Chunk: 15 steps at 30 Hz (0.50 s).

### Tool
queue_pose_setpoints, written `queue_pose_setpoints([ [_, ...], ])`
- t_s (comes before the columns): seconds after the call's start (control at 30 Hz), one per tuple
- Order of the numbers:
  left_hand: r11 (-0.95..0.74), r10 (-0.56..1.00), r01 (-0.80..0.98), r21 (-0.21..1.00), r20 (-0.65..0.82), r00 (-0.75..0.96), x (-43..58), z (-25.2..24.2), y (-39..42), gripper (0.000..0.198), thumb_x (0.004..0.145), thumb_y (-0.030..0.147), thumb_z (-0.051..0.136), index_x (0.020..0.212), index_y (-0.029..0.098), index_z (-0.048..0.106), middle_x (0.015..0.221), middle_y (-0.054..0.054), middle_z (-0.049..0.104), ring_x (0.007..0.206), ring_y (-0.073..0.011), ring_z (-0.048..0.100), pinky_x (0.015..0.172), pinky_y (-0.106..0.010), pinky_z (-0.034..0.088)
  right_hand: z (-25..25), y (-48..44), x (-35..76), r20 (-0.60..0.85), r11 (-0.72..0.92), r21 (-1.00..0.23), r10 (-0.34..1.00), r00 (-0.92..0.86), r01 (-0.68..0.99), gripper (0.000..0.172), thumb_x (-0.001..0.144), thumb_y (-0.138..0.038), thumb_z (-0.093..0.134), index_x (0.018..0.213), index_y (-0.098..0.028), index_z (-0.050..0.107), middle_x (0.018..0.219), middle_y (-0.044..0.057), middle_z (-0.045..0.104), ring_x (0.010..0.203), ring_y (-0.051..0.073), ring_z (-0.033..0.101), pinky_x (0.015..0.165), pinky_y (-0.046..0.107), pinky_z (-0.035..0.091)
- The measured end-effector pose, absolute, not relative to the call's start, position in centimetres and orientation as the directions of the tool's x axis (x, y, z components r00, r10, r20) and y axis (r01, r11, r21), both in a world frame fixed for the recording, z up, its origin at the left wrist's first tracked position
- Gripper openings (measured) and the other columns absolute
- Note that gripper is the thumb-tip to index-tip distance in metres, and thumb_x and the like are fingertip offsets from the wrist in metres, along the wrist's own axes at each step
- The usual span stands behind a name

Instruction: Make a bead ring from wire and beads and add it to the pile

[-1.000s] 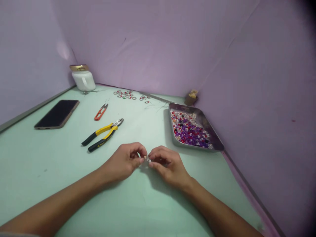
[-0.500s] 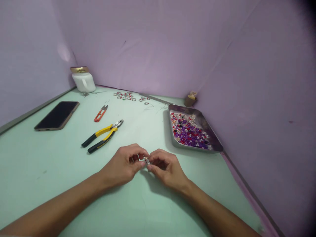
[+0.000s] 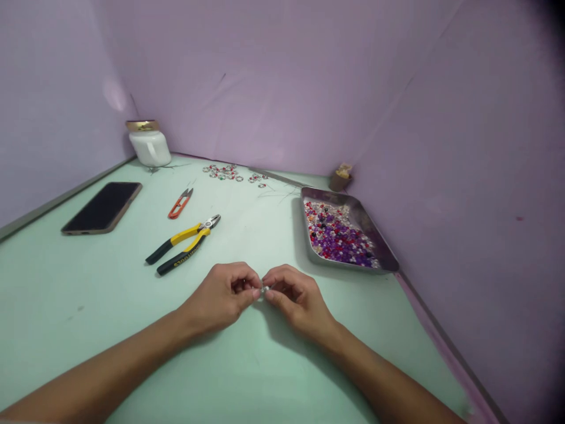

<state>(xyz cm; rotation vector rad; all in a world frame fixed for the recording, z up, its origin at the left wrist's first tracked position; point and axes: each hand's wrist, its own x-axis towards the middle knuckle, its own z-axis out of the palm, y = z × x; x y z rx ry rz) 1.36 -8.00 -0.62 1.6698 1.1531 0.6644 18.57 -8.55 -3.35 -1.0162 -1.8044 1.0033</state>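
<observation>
Between my two hands is a small beaded ring [image 3: 264, 290], mostly covered by fingertips, with only pale, shiny beads showing. My left hand [image 3: 227, 296] pinches its left side between thumb and fingers. On the opposite side, my right hand [image 3: 296, 297] closes thumb and fingertips on it too. Both hands are low over the pale green table [image 3: 229, 377]. Beyond my left hand lie yellow-and-black pliers [image 3: 189, 242], their jaws pointing away to the right.
A metal tray [image 3: 348, 267] of mixed beads stands at the right. Orange thread snips [image 3: 179, 204] and a phone [image 3: 102, 207] lie left. Several beaded rings [image 3: 223, 172] rest at the back, near a white jar [image 3: 150, 147] and a small brown pot [image 3: 340, 178].
The beaded ring has turned in my fingers, so its red bead no longer shows. My left fingers have lowered slightly. Everything else stays put.
</observation>
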Motion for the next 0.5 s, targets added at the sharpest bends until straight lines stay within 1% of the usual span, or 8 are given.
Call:
queue_pose_setpoints([
  [0.13,-0.013,0.906,0.355,0.935,-0.139,0.401,1.50,-0.67,-7.99,0.012,0.069,0.024,0.053,0.066,0.013,0.057,0.052,0.005,0.042,0.051,-0.0091,0.035,0.047,-0.021,0.028,-3.36,-8.59,18.51,0.306,0.400,-0.875,0.894,-0.328,0.274,0.009,0.074,-0.019,0.056,0.080,-0.017,0.061,0.078,0.003,0.059,0.061,0.011,0.052,0.054,0.023,0.041],
  [0.2,0.020,0.902,0.329,0.944,-0.160,0.402,1.60,-0.73,-7.92,0.012,0.068,0.023,0.053,0.064,0.012,0.057,0.051,0.005,0.041,0.050,-0.0087,0.034,0.046,-0.021,0.026,-3.39,-8.60,18.51,0.342,0.437,-0.854,0.880,-0.329,0.283,0.009,0.074,-0.016,0.055,0.080,-0.018,0.062,0.077,0.004,0.059,0.064,0.012,0.053,0.055,0.024,0.042],
  [0.37,0.118,0.891,0.307,0.944,-0.237,0.386,1.85,-0.94,-7.87,0.008,0.064,0.015,0.050,0.059,0.014,0.055,0.044,0.008,0.038,0.045,-0.0074,0.030,0.042,-0.021,0.023,-3.43,-8.63,18.48,0.440,0.556,-0.784,0.812,-0.384,0.277,0.011,0.075,-0.014,0.052,0.081,-0.017,0.061,0.076,0.005,0.060,0.071,0.014,0.055,0.061,0.025,0.045],
  [0.43,0.125,0.901,0.313,0.941,-0.240,0.362,1.96,-1.03,-7.96,0.009,0.061,0.011,0.048,0.056,0.014,0.054,0.045,0.008,0.038,0.045,-0.0074,0.029,0.042,-0.021,0.022,-3.38,-8.71,18.44,0.450,0.583,-0.760,0.791,-0.415,0.287,0.012,0.076,-0.013,0.051,0.081,-0.017,0.061,0.075,0.005,0.060,0.071,0.014,0.055,0.062,0.025,0.045],
  [0.5,0.099,0.919,0.329,0.939,-0.213,0.333,2.06,-1.10,-8.05,0.009,0.058,0.010,0.047,0.054,0.014,0.054,0.047,0.007,0.040,0.047,-0.0078,0.031,0.043,-0.020,0.023,-3.34,-8.78,18.41,0.446,0.590,-0.749,0.785,-0.429,0.301,0.013,0.076,-0.013,0.050,0.081,-0.018,0.061,0.075,0.005,0.060,0.071,0.013,0.054,0.062,0.025,0.045],
])
